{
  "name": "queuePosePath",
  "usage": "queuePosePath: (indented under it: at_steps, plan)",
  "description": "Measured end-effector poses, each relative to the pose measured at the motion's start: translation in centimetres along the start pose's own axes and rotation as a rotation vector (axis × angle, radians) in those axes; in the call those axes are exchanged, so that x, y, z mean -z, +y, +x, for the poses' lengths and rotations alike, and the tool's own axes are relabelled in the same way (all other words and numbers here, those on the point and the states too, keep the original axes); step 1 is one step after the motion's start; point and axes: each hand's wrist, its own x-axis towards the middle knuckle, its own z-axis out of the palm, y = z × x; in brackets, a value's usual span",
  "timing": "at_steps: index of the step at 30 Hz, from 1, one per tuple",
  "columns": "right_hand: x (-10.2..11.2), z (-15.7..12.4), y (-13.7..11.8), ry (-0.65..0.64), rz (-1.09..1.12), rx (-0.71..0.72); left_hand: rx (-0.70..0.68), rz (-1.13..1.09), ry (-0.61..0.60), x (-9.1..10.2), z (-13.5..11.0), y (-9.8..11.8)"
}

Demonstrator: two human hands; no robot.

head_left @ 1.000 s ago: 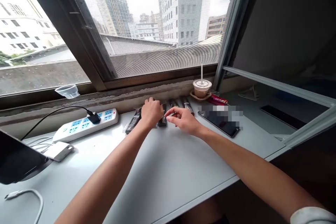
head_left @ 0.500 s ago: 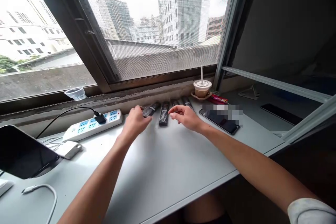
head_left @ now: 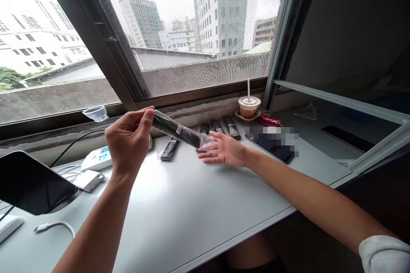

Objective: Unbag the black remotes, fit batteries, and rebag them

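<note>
My left hand [head_left: 130, 136] pinches one end of a long black item in clear plastic wrapping [head_left: 177, 130], raised above the desk and slanting down to the right. What is inside the wrapping I cannot make out. By its lower end my right hand [head_left: 226, 149] is open, fingers spread, palm partly turned up; whether it touches the loose plastic is unclear. Below the held packet another wrapped black packet [head_left: 169, 149] lies on the desk [head_left: 192, 204]. More such packets [head_left: 231, 128] lie side by side near the wall, partly hidden by my right hand and the held one.
A lidded drink cup with a straw [head_left: 249, 106] stands at the back right, near a red packet [head_left: 269, 120] and a dark phone [head_left: 272, 147]. On the left are a power strip [head_left: 96, 158], a white adapter [head_left: 89, 180], a tablet on a stand [head_left: 35, 183] and a white cable [head_left: 53, 225].
My left hand has lifted a wrapped black packet and brought it up and to the left. My right hand has spread its fingers and turned its palm up. Another packet now shows on the left.
</note>
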Motion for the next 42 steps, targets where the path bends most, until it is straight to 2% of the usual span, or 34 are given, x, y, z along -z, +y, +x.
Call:
queuePosePath:
  at_steps: [4,6,9,11,13,15,16,17,19,20,21,23,24,28,31,36,39,42]
  plan:
    - [0.2,0.0,-0.1,-0.112,0.031,-0.024,-0.014,0.053,0.016,-0.9,-0.5,1.0]
    - [0.2,-0.2,0.0,-0.173,0.021,-0.047,0.011,0.013,0.020,-1.0,-0.4,1.1]
    - [-0.1,-0.6,0.0,-0.258,-0.011,-0.086,0.033,-0.010,0.005,-0.4,0.0,0.9]
    - [-0.2,-0.8,0.0,-0.287,-0.074,-0.099,0.029,0.068,-0.017,0.5,0.4,0.6]
    - [-0.1,-0.9,-0.1,-0.279,-0.143,-0.088,-0.031,0.215,-0.009,1.5,0.6,0.2]
    - [0.2,-0.7,-0.2,-0.256,-0.219,-0.053,-0.208,0.358,-0.021,2.2,0.5,0.1]
    - [0.3,-0.6,-0.2,-0.246,-0.267,-0.027,-0.328,0.398,-0.090,2.4,0.3,0.1]
    - [0.4,-0.6,-0.2,-0.241,-0.323,0.000,-0.441,0.413,-0.215,2.3,-0.1,0.1]
    - [0.5,-0.4,-0.2,-0.240,-0.445,0.049,-0.572,0.397,-0.593,1.7,-1.3,0.1]
    - [0.5,-0.4,-0.3,-0.241,-0.498,0.065,-0.566,0.404,-0.768,1.3,-2.0,0.0]
    - [0.5,-0.5,-0.3,-0.237,-0.539,0.072,-0.523,0.427,-0.893,0.9,-2.7,-0.2]
    - [0.5,-0.7,-0.4,-0.218,-0.594,0.063,-0.410,0.516,-1.048,0.3,-3.8,-0.8]
    - [0.5,-0.8,-0.5,-0.206,-0.614,0.051,-0.360,0.559,-1.086,0.2,-4.2,-1.2]
    - [1.2,-0.9,-1.2,-0.153,-0.704,0.037,-0.251,0.652,-1.090,1.2,-4.4,-3.4]
    - [1.9,-0.7,-1.7,-0.079,-0.731,0.114,-0.187,0.646,-1.079,2.4,-3.9,-5.0]
    - [2.1,-0.5,-2.1,0.065,-0.630,0.380,-0.090,0.616,-1.116,3.3,-3.7,-6.2]
    - [1.7,-0.4,-2.0,0.184,-0.503,0.576,-0.067,0.621,-1.120,3.1,-3.9,-5.8]
    - [1.2,-0.3,-1.9,0.314,-0.432,0.711,-0.070,0.646,-1.148,3.0,-4.2,-5.2]
